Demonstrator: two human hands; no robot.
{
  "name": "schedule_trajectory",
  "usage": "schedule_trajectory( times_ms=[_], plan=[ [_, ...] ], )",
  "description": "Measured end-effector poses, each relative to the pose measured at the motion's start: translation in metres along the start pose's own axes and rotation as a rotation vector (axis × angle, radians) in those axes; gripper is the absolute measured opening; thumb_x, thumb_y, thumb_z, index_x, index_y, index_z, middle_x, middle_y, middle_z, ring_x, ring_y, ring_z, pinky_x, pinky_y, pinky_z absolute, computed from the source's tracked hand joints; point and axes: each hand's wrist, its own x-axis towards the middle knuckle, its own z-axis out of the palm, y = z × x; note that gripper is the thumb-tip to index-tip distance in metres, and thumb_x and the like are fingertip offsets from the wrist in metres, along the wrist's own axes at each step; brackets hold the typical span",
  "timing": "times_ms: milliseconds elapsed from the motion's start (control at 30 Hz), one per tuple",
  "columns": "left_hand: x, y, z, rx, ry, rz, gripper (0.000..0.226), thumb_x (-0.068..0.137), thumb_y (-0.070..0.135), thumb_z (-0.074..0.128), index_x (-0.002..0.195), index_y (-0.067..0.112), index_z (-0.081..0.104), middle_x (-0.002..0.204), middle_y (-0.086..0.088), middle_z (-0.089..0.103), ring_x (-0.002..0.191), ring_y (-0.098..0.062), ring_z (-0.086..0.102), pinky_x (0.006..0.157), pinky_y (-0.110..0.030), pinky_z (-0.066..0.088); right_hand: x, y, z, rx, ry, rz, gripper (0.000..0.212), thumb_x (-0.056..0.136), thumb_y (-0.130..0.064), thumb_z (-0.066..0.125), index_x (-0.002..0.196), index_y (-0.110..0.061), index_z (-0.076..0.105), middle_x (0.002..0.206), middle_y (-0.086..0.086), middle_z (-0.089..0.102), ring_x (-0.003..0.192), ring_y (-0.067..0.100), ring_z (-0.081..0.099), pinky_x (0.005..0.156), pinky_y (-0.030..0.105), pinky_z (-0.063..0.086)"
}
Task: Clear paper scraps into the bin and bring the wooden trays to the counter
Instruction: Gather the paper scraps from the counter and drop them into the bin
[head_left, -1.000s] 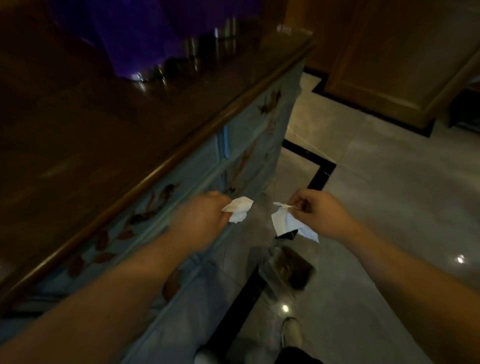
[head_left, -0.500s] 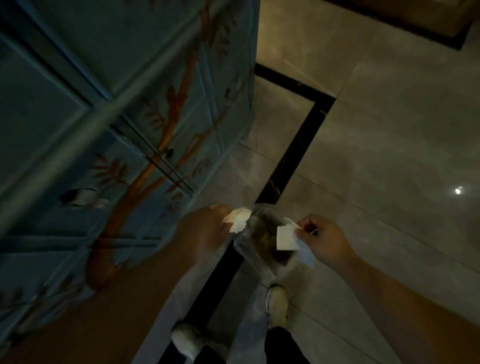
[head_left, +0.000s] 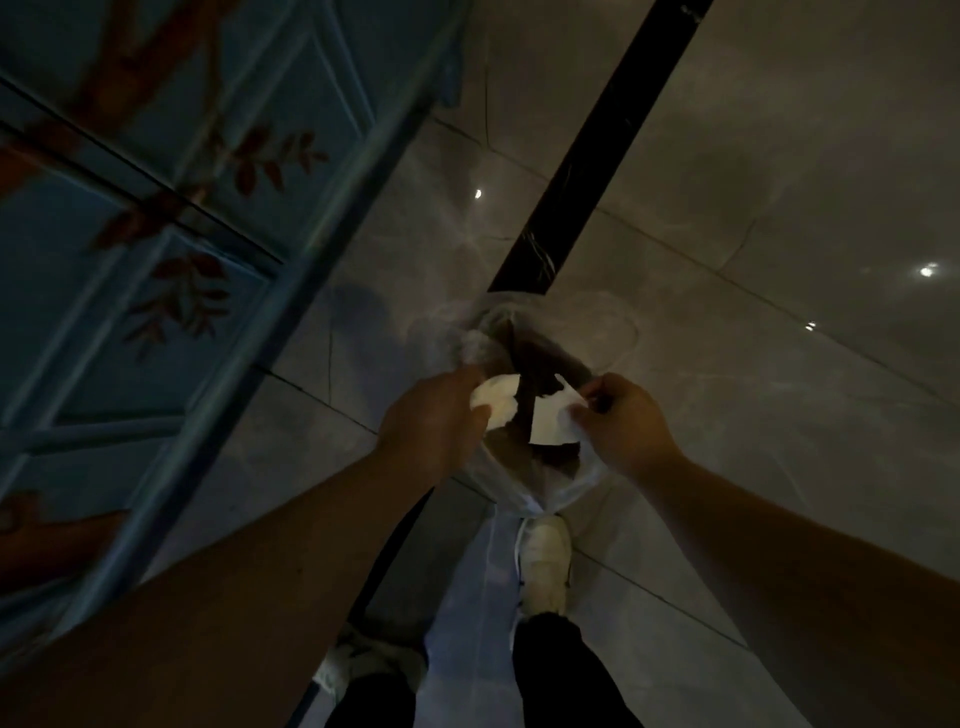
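I've dropped both hands to the bin (head_left: 540, 415) since 1 s ago. L hand (head_left: 436, 415) pinches scrap (head_left: 496, 400), R hand (head_left: 623, 421) pinches another (head_left: 558, 423); release next, prob.

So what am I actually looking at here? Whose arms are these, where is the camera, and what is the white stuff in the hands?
There is no machine here. A person wears a wide-angle camera on the head, looking down, so you see their own two bare arms reaching away from you, and their white shoes on the shiny tiled floor below.

The left hand pinches a crumpled white paper scrap. The right hand pinches a second paper scrap. Both hands are over the open mouth of a bin lined with a clear plastic bag, which stands on the floor just ahead of the feet. Something dark and brown lies inside it; the picture is too dim to say what.

On the left is a blue painted cabinet with reddish leaves on it. No wooden trays are in view.
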Motion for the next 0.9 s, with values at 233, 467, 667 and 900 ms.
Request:
schedule_trajectory(
  times_ms=[233,467,667,900],
  plan=[
    [0.023,-0.005,0.04,-0.043,-0.067,-0.071,0.033,0.091,0.021,0.055,0.119,0.005,0.052,0.116,-0.022,0.06,0.106,-0.036,0.055,0.09,-0.041,0.043,0.009,0.025,0.007,-0.023,-0.056,0.001,0.033,0.082,-0.024,0.071,0.11,-0.023,0.054,0.102,0.006,0.063,0.094,0.027,0.064,0.083,0.039,0.052],
    [0.023,0.003,0.047,-0.033,-0.119,-0.043,0.056,0.093,0.023,0.053,0.14,0.004,0.03,0.145,-0.019,0.04,0.132,-0.03,0.036,0.108,-0.031,0.023,0.0,0.021,-0.01,-0.05,-0.048,-0.059,0.041,0.083,-0.022,0.071,0.12,-0.017,0.057,0.105,0.007,0.06,0.097,0.027,0.061,0.076,0.03,0.044],
    [0.012,0.025,0.026,-0.007,-0.054,0.118,0.045,0.087,0.026,0.06,0.127,0.01,0.047,0.124,-0.016,0.057,0.113,-0.032,0.052,0.094,-0.038,0.041,-0.017,0.003,-0.028,-0.152,-0.065,-0.203,0.048,0.083,-0.028,0.07,0.127,-0.017,0.052,0.116,0.01,0.059,0.097,0.024,0.061,0.071,0.025,0.045],
    [-0.038,0.073,-0.059,0.361,0.078,0.341,0.054,0.087,0.034,0.056,0.134,0.011,0.043,0.133,-0.017,0.051,0.116,-0.035,0.05,0.091,-0.048,0.047,-0.078,-0.045,-0.09,-0.586,-0.09,-0.593,0.068,0.081,-0.048,0.064,0.139,-0.022,0.041,0.133,0.01,0.05,0.112,0.033,0.054,0.082,0.042,0.052]
  ],
)
